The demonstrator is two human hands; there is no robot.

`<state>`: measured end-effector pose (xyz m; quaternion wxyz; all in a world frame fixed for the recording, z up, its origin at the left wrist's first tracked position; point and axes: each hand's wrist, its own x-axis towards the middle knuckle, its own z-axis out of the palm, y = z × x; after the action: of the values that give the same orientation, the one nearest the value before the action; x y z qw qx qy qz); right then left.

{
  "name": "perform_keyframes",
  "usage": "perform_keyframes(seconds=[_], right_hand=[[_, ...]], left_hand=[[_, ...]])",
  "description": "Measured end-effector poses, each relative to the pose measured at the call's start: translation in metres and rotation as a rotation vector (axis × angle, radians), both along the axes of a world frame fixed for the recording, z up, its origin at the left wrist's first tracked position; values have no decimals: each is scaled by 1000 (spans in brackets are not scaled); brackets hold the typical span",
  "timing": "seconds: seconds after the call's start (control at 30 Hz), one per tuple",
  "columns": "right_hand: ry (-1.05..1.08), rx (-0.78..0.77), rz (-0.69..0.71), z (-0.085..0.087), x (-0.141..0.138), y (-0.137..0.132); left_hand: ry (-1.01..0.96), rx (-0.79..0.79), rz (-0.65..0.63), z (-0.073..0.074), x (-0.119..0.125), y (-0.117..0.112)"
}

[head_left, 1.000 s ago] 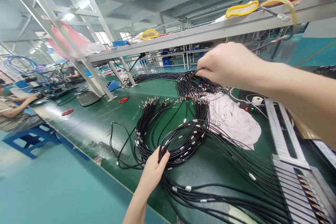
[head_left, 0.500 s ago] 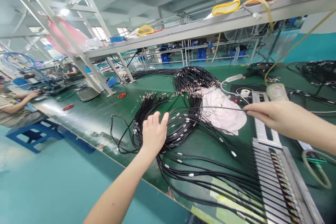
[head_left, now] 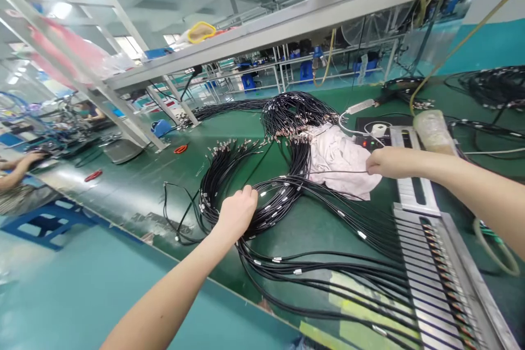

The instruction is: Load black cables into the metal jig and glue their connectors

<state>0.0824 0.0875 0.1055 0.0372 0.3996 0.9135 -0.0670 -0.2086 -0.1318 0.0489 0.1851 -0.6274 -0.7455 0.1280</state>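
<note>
A big tangle of black cables (head_left: 283, 197) with metal ends lies looped on the green workbench (head_left: 135, 175). My left hand (head_left: 237, 212) rests on the near loop of the bundle with its fingers curled down into the cables. My right hand (head_left: 385, 163) is closed in a pinch on one thin black cable (head_left: 336, 172), stretched taut leftward from the fingers over a crumpled pale pink cloth (head_left: 340, 161). More cables fan out to the lower right into a long metal comb-like fixture (head_left: 435, 262).
A power strip with a red light (head_left: 375, 136) and a taped roll (head_left: 429, 130) sit behind the fixture. An overhead metal shelf (head_left: 287, 27) spans the bench. Red-handled cutters (head_left: 180, 149) lie at the left. Another person's arm (head_left: 16, 167) works at the far left.
My right hand came down from the far cable pile toward the fixture, drawing one cable out taut. My left hand shifted on the near loop, opened briefly, then curled onto the cables.
</note>
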Motion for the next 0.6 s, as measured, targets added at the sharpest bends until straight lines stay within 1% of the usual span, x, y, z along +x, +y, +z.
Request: perform_keyframes(seconds=[0.1, 0.17, 0.23, 0.27, 0.33, 0.4, 0.47, 0.5, 0.57, 0.6], right_hand=[[-152, -216, -18, -13, -2, 11], [-205, -265, -44, -19, -4, 18], [-217, -258, -49, -25, -8, 24], [-210, -238, -40, -28, -12, 27], [-184, -183, -10, -35, -22, 29], [-150, -123, 19, -42, -35, 25], [-94, -57, 47, -44, -49, 12], [-53, -21, 66, -44, -57, 1], [52, 46, 126, -41, -71, -30], [109, 64, 176, -39, -79, -50]], left_hand=[[-31, -37, -9, 7, -5, 4], [-56, -52, -27, 14, -9, 5], [-152, -21, -64, 21, -14, 0], [-235, 18, -83, 23, -17, -4], [-465, 134, -114, 27, -22, -18], [-705, 241, -140, 29, -27, -35], [-894, 287, -199, 31, -31, -54], [-970, 297, -241, 31, -32, -63], [-1130, 330, -295, 30, -33, -77], [-1227, 377, -289, 27, -32, -83]])
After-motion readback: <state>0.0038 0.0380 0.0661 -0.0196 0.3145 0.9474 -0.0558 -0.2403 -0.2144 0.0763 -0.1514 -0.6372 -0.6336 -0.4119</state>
